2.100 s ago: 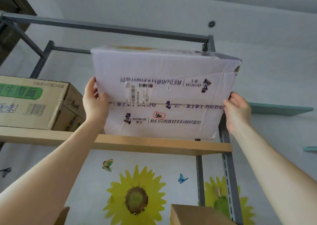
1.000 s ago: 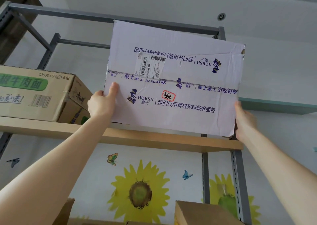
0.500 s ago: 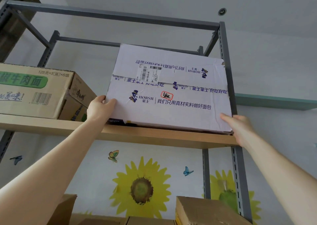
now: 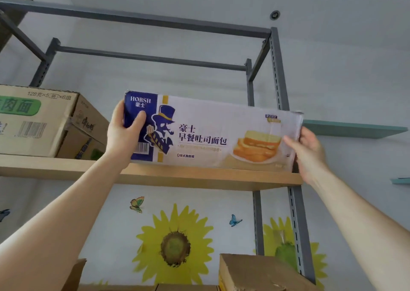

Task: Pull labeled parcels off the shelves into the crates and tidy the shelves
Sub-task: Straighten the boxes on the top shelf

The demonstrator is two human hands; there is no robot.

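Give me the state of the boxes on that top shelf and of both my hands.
Bread box, standing on the shelf board, printed front facing out, held at both ends.
Noodle carton, resting on the shelf board left of the bread box, untouched.
Left hand, grips the bread box's left end.
Right hand, holds its right end.

The bread box point(image 4: 210, 133) is showing smooth printed cardboard with a faint sheen. The shelf board point(image 4: 199, 177) is looking like matt pale wood, its frame point(image 4: 280, 80) like grey painted metal.
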